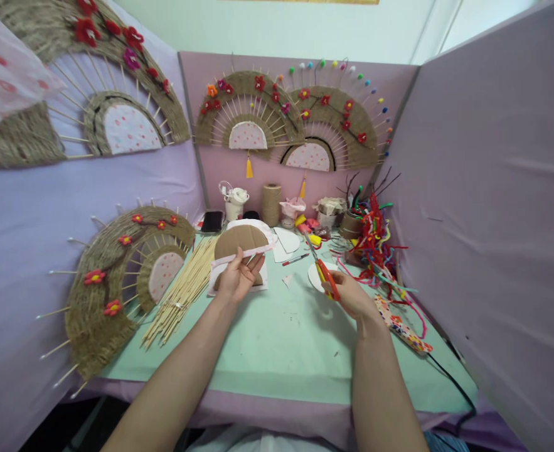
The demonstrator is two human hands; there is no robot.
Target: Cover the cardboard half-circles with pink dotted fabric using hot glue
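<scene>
My left hand (239, 276) is closed on a brown cardboard half-circle (239, 239) with a pale pink fabric strip along its lower edge, held just above the mint-green table (277, 339). My right hand (349, 294) grips red and yellow scissors (324, 274), blades pointing up and away toward the back. The two hands are apart, with the scissors to the right of the cardboard. White paper cut-outs (287, 241) lie just behind the hands.
A bundle of bamboo sticks (182, 292) lies left of my hands, beside a woven twine fan (117, 282). More fans hang on the purple walls. A twine spool (271, 204), cups, pipe cleaners (375, 242) and a red pen (295, 259) crowd the back. A glue gun (401, 326) lies at the right.
</scene>
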